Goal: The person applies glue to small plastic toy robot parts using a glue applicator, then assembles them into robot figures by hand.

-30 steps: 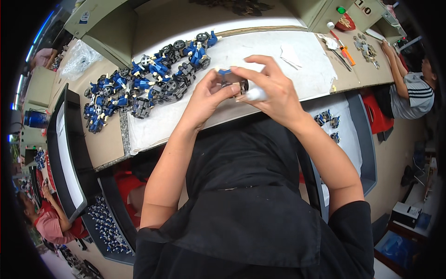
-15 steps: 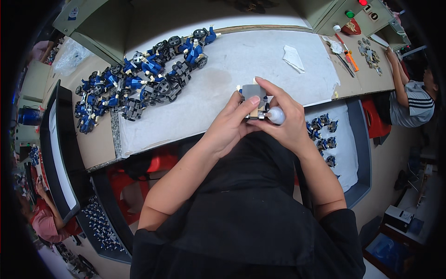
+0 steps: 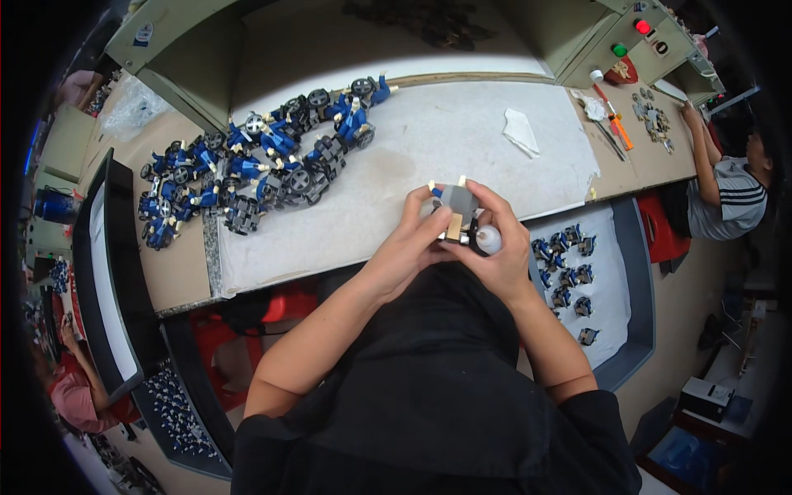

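Note:
Close to my body, at the table's front edge, my left hand (image 3: 404, 251) is closed round a small toy figure in a grey wheelchair-like seat (image 3: 459, 198), with a tan block on it. A pale hand and a bit of blue sleeve of the figure stick out at the top. My right hand (image 3: 513, 256) steadies the toy's other side with its fingertips. In its curled fingers it also grips a small white squeeze bottle (image 3: 488, 240). The bottle's tip is hidden behind the fingers. Similar blue-and-grey toys with wheels (image 3: 307, 183) lie heaped on the table's left.
A grey tray (image 3: 642, 305) with several finished-looking toys stands at the right, below table level. A torn white paper (image 3: 520, 134) lies on the white sheet. Beyond it are an orange-handled tool (image 3: 620, 132) and small parts (image 3: 652, 120). A co-worker (image 3: 730, 186) sits at the right.
Both hands have come slightly down and toward my body with the toy. My left thumb has slid off the grey part's face to the tan block. The bottle stays in my right hand.

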{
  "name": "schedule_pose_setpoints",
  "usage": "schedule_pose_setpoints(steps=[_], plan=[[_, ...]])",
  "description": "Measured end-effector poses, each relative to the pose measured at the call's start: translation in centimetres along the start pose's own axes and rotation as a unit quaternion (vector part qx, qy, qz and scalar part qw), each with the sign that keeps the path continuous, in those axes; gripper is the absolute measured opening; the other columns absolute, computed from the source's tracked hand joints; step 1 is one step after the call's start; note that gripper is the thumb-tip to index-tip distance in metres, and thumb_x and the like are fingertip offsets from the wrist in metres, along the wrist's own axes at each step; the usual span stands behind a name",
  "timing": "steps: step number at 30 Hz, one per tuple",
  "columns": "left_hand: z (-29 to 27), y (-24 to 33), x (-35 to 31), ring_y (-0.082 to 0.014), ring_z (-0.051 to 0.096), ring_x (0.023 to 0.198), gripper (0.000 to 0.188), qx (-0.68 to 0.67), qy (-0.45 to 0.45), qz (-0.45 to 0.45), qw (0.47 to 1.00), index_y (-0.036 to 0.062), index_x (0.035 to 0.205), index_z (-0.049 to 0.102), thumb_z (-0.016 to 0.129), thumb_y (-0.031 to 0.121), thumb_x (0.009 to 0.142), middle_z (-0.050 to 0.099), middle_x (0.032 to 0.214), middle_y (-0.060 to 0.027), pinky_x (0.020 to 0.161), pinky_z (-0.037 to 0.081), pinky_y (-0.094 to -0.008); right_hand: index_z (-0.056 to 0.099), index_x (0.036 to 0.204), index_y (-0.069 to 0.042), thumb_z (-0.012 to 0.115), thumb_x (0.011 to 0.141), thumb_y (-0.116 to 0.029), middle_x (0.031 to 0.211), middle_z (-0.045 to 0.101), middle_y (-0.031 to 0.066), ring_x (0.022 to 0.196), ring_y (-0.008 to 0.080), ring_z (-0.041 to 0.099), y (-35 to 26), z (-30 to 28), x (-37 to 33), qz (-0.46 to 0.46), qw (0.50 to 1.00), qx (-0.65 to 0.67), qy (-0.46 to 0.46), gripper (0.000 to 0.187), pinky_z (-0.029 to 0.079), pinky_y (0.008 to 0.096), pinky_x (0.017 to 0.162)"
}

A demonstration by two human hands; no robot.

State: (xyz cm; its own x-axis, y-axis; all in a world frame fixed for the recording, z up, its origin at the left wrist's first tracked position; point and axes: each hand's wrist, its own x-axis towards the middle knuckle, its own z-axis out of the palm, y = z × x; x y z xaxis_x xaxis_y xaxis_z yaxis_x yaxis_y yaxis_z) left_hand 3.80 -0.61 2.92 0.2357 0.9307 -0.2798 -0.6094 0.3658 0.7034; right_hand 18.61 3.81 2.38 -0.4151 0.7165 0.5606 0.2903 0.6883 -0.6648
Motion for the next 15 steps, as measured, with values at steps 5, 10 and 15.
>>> schedule_pose_setpoints(steps=[5,10,15], plan=[[-1.4,-0.1,-1.0,-0.0239,0.042,0.117,0.087,0.195,-0.078,0.153,0.966,0.0134,0.143,0.012,0.067,0.004,0.077,0.04,0.127,-0.0109,0.097,0.038,-0.0405,0.042,0.127,-0.004,0.072,0.065,0.0,0.105,0.059,0.012,0.077,0.0107,0.058,-1.3,0.4,-0.7,0.169,0.966,0.194,-0.014,0.069,0.046,0.0242,0.07],[-2.6,0.0,-1.4,-0.0207,0.042,0.119,0.075,0.258,-0.098,0.209,0.938,0.0075,0.138,0.029,0.069,0.005,0.075,0.04,0.131,-0.01,0.098,0.037,-0.0352,0.041,0.128,-0.005,0.07,0.068,0.002,0.113,0.056,0.0104,0.068,0.0054,0.048,-2.8,-1.8,-0.3,0.24,0.913,0.303,-0.131,0.067,0.041,0.0188,0.065],[-3.2,0.6,-2.4,-0.0193,0.049,0.115,0.057,0.347,-0.098,0.202,0.911,0.0043,0.125,0.047,0.069,0.002,0.072,0.051,0.125,-0.01,0.096,0.039,-0.0327,0.05,0.109,-0.002,0.071,0.067,0.002,0.091,0.057,0.0035,0.067,0.0047,0.051,-2.2,-3.4,1.4,0.355,0.84,0.37,-0.175,0.047,0.038,0.0158,0.051]])
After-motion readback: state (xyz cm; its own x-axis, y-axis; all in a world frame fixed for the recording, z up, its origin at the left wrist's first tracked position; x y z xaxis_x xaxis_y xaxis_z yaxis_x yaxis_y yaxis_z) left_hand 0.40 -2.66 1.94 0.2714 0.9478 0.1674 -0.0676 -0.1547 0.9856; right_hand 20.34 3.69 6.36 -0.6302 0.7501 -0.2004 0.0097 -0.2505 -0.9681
